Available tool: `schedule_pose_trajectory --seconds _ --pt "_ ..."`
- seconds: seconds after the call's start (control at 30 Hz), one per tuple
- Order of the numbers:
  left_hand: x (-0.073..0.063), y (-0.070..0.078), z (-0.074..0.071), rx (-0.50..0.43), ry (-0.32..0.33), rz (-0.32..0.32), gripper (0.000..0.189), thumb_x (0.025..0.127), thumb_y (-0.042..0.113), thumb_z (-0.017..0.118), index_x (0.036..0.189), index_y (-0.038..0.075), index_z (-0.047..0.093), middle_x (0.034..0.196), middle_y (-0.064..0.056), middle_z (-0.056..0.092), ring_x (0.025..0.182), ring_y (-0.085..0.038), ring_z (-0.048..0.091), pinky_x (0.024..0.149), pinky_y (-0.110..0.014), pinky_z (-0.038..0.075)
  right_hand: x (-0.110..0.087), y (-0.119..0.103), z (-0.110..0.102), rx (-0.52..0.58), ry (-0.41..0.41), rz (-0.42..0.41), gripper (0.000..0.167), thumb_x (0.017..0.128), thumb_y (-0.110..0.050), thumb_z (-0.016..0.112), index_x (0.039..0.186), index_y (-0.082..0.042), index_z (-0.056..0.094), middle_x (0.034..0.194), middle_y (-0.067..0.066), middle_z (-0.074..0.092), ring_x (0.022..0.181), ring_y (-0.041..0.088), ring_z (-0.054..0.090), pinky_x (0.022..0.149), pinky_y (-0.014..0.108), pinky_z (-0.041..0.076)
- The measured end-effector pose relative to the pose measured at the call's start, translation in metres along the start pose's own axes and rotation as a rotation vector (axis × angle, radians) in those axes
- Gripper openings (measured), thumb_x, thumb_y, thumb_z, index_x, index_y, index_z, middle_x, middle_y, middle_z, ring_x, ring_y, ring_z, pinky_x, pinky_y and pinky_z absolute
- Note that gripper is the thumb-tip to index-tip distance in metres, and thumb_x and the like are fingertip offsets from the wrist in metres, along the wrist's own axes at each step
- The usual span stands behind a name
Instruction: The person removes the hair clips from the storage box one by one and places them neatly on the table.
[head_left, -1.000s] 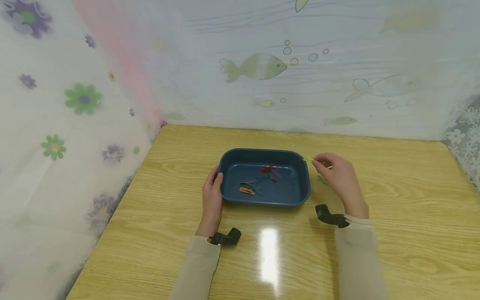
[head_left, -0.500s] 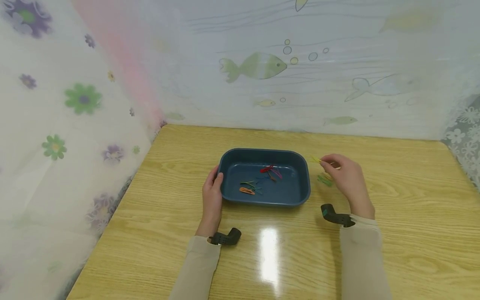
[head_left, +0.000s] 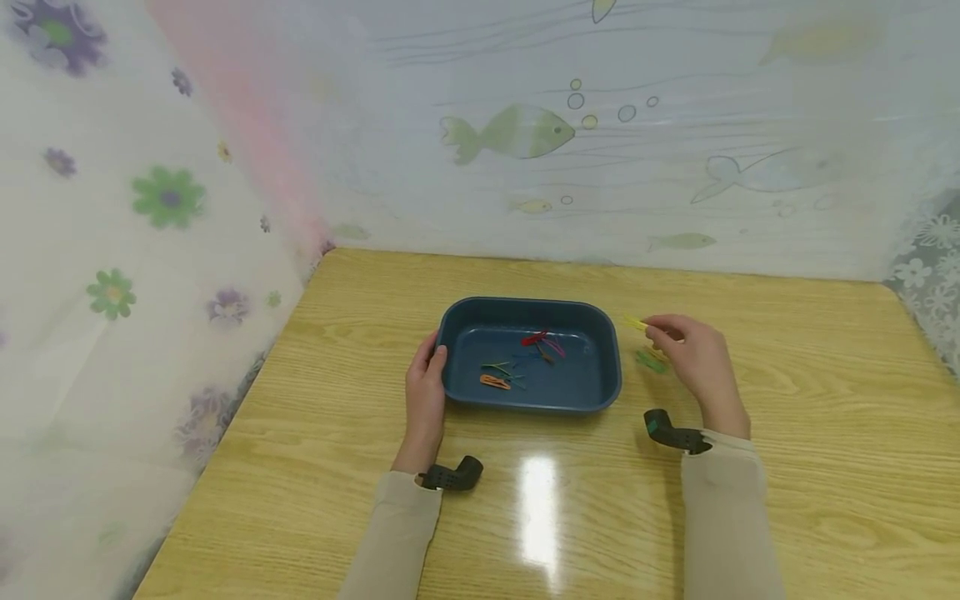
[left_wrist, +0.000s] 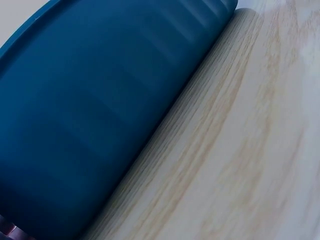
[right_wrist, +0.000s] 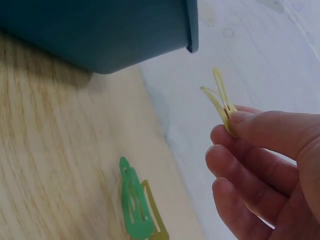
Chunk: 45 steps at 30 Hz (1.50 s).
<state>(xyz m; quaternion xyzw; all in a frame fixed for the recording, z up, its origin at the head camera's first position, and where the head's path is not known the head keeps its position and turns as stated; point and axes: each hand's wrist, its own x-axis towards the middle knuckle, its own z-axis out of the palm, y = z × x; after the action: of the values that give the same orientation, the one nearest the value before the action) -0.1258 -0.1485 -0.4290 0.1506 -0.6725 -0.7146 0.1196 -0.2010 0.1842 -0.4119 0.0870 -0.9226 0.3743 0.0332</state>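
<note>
A dark blue basin [head_left: 532,398] stands on the wooden table. At its left end my left hand [head_left: 425,396] grips the wall, thumb at the rim and fingers along the outside. Several snap hair clips lie on its floor, among them a red clip [head_left: 534,338] and an orange clip [head_left: 493,382]. Right of the basin, my right hand [head_left: 693,354] pinches a yellow hair clip [right_wrist: 220,102] between thumb and index finger, its two arms sprung apart. Below that hand, a green hair clip [right_wrist: 134,202] overlaps a darker yellow clip [right_wrist: 159,217] on the table.
The table [head_left: 315,500] meets a hanging sheet with fish drawings [head_left: 525,133] at the back. A flower-patterned sheet [head_left: 168,196] hangs along the left side. Each wrist carries a black camera mount, such as the right mount [head_left: 671,435].
My right hand has drawn back rightward from the basin's right rim with the yellow hair clip, then stayed nearly still. The left hand and basin have not moved.
</note>
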Motion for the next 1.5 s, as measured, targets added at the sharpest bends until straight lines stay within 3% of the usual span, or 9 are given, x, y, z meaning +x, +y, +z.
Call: schedule_pose_trajectory --seconds 0.23,0.73,1.17,1.4,1.5 --pt "-0.001 0.0 0.0 0.0 -0.004 0.009 0.037 0.095 0.021 0.044 0.13 0.009 0.045 0.131 -0.001 0.044 0.122 -0.011 0.036 0.1 -0.028 0.029 0.001 0.006 0.002 -0.004 0.009 0.0 0.035 0.091 -0.034 0.049 0.11 -0.007 0.06 0.099 0.014 0.063 0.091 0.029 0.055 0.077 0.046 0.041" --pt "-0.001 0.0 0.0 0.006 -0.013 0.022 0.038 0.095 0.021 0.044 0.13 0.008 0.045 0.132 -0.004 0.044 0.122 -0.011 0.037 0.1 -0.028 0.03 0.001 0.018 0.006 0.005 -0.001 0.107 0.037 0.091 -0.035 0.048 0.108 -0.004 0.06 0.106 0.016 0.059 0.101 0.031 0.051 0.085 0.046 0.038" --pt "0.0 -0.002 -0.001 -0.003 -0.013 0.024 0.037 0.095 0.021 0.044 0.13 0.008 0.045 0.131 -0.002 0.045 0.121 -0.011 0.037 0.099 -0.027 0.03 -0.001 0.026 0.008 0.01 0.005 0.135 0.033 0.092 -0.03 0.048 0.107 -0.003 0.06 0.108 0.017 0.059 0.104 0.033 0.05 0.087 0.047 0.037" --pt "0.011 -0.024 -0.004 -0.037 -0.015 0.031 0.037 0.093 0.028 0.047 0.128 0.017 0.048 0.129 0.003 0.046 0.12 -0.008 0.038 0.099 -0.027 0.03 -0.002 0.028 0.01 -0.004 0.007 0.156 0.033 0.093 -0.028 0.048 0.108 -0.002 0.06 0.109 0.018 0.058 0.106 0.035 0.048 0.088 0.049 0.035" --pt "0.012 -0.025 -0.004 -0.035 -0.008 0.036 0.037 0.092 0.031 0.048 0.127 0.019 0.049 0.128 0.005 0.047 0.119 -0.007 0.038 0.099 -0.027 0.03 -0.003 0.028 0.011 0.003 0.007 0.173 0.033 0.092 -0.028 0.048 0.109 -0.002 0.059 0.109 0.019 0.057 0.107 0.036 0.047 0.088 0.05 0.035"
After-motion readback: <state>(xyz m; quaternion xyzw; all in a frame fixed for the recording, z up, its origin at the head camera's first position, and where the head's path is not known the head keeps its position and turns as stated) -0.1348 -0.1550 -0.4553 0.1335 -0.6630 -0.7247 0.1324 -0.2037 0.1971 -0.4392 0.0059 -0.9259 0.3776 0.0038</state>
